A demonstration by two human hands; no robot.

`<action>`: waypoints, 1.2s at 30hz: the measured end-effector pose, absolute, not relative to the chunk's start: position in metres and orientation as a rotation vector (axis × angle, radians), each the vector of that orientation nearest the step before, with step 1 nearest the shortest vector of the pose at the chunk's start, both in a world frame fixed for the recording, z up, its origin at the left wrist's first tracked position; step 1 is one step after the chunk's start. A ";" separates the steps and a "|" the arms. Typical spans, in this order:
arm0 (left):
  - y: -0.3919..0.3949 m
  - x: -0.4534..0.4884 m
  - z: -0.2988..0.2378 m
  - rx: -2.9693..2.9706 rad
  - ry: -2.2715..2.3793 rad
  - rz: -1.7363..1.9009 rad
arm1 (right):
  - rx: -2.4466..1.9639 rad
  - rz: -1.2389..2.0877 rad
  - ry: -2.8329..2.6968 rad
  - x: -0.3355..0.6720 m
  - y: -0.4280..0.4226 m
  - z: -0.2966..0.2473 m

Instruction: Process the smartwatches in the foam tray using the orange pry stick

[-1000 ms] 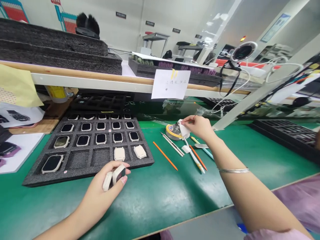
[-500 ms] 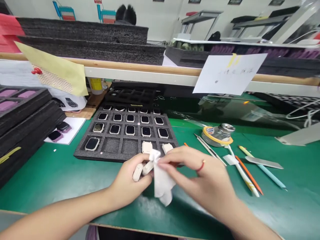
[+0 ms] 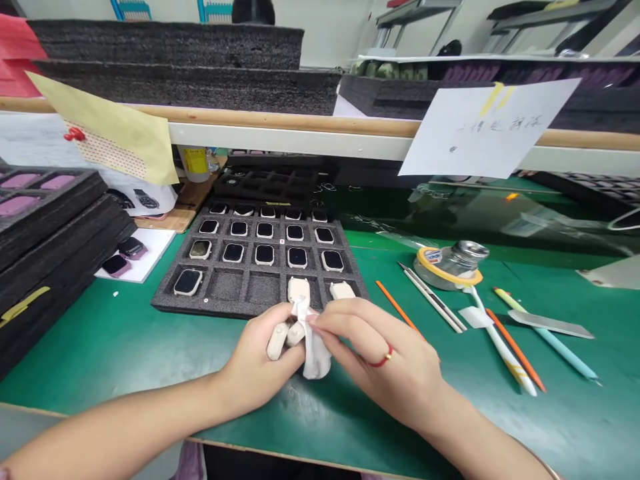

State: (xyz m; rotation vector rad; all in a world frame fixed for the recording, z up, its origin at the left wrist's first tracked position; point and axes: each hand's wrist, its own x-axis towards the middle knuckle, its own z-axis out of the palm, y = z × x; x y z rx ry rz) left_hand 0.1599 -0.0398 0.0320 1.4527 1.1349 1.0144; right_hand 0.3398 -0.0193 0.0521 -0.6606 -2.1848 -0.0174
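Two cream-coloured watch cases (image 3: 277, 341) are gripped in my left hand (image 3: 253, 357), side by side on edge. My right hand (image 3: 385, 360) pinches a white cloth (image 3: 316, 357) and presses it against the right-hand case. The lower end of the cloth hangs down below my fingers. Just behind both hands lies a black foam tray (image 3: 225, 288) holding rows of watches with dark screens. In its front row, one watch (image 3: 188, 283) sits at the left, two pockets are bare, and two cases (image 3: 299, 289) lie back side up.
To the right lie a toothbrush (image 3: 505, 347), an orange stick (image 3: 515, 350), tweezers (image 3: 434, 300), a blade (image 3: 550, 324) and a glass jar (image 3: 463, 260) with a yellow ring. Stacked foam trays (image 3: 55, 260) stand at the left. A shelf edge (image 3: 300, 128) crosses behind.
My right hand has moved slightly left and in toward the watch cases, bunching the cloth closer. The head view has tilted down a little; my left hand keeps its grip.
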 end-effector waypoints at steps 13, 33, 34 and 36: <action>-0.037 0.158 0.038 1.453 1.068 0.971 | -0.741 -0.139 -2.119 0.362 -0.005 0.063; -0.032 0.161 0.039 0.499 0.691 0.805 | -0.600 0.384 -2.240 0.350 -0.017 0.053; -0.032 0.161 0.039 0.503 0.699 0.797 | -0.601 0.424 -2.223 0.347 -0.019 0.051; -0.033 0.162 0.038 0.528 0.695 0.777 | -0.615 0.510 -2.110 0.346 -0.019 0.048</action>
